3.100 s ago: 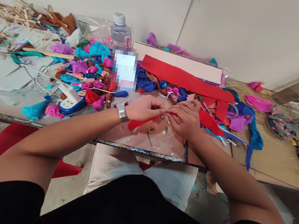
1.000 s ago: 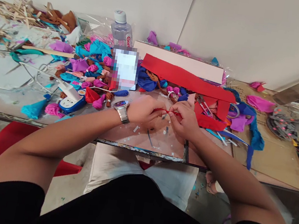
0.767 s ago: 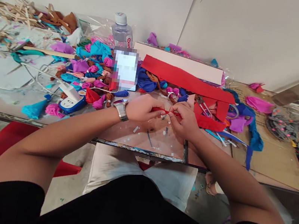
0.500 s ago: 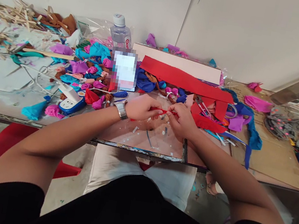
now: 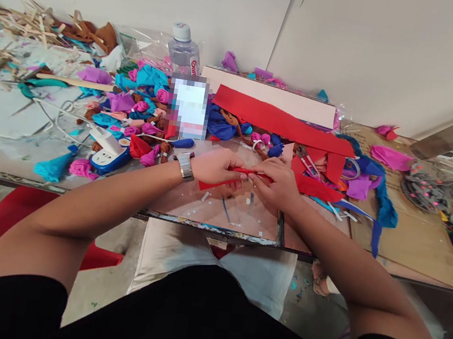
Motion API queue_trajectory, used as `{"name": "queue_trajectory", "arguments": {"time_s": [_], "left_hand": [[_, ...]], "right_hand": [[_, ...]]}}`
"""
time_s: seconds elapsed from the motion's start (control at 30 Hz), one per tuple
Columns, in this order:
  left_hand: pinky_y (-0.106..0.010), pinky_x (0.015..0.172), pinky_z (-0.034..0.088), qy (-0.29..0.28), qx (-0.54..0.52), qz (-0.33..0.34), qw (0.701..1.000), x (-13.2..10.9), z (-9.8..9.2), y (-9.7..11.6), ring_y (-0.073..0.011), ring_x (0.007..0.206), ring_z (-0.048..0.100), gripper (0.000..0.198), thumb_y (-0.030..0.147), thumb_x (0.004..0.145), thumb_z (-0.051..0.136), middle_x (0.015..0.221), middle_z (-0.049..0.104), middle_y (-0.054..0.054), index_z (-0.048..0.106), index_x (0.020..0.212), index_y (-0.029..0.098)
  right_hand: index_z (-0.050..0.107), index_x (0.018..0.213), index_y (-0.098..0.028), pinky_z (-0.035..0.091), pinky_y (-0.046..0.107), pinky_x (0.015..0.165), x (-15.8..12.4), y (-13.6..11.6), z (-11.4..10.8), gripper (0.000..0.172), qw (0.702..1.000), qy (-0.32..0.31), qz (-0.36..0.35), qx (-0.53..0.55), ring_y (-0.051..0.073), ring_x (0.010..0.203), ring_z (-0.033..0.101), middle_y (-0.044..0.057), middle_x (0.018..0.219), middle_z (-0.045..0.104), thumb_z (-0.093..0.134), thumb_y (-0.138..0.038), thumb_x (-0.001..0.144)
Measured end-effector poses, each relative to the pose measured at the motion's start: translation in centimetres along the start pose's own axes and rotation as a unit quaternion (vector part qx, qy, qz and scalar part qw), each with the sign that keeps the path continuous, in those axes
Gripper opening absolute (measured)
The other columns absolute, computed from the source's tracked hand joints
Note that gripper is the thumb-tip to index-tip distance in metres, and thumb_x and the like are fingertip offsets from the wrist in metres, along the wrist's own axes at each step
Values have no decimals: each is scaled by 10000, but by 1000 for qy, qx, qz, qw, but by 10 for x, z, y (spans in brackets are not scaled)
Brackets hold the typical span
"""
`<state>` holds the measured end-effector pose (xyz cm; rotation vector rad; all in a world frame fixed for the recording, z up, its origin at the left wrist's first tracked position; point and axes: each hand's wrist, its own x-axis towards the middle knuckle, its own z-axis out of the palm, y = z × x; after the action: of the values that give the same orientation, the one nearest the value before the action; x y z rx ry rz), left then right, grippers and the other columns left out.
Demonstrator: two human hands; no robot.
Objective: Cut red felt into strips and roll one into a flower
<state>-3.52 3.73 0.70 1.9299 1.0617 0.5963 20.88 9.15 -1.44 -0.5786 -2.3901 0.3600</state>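
Note:
Between my two hands is a narrow strip of red fabric (image 5: 242, 170), pinched and folded or rolled along its length. My left hand (image 5: 218, 167), with a metal watch (image 5: 185, 166) on the wrist, is closed on the strip's left part; a red end hangs below it. My right hand (image 5: 275, 182) is closed on the right part, its fingertips almost touching the left ones. Just beyond lie a long red cloth band (image 5: 277, 119), red cloth pieces (image 5: 318, 188) and scissors (image 5: 308, 161). How the strip is folded inside the fingers is hidden.
A phone (image 5: 188, 107) leans by a water bottle (image 5: 184, 51). Crumpled cloth flowers (image 5: 140, 105), a blue-and-white power strip (image 5: 111, 156) and green-handled pliers (image 5: 46, 84) lie to the left. A long white box (image 5: 268, 97) stands behind; cardboard (image 5: 417, 240) covers the right side.
My fingers have shifted along the red strip, and my right hand now lies flatter over it. More of the strip's red end shows below my left hand.

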Motion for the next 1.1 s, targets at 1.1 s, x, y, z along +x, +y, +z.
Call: {"name": "queue_trajectory", "arguments": {"time_s": [1.1], "left_hand": [[-287, 731, 653, -59, -285, -84, 953, 0, -1, 6, -177, 744, 797, 383, 512, 969, 772, 798, 780, -57, 699, 918, 139]], "right_hand": [[840, 1045, -292, 576, 427, 868, 3, 7, -6, 102, 987, 85, -132, -40, 235, 904, 753, 38, 918, 850, 757, -340, 1009]]}}
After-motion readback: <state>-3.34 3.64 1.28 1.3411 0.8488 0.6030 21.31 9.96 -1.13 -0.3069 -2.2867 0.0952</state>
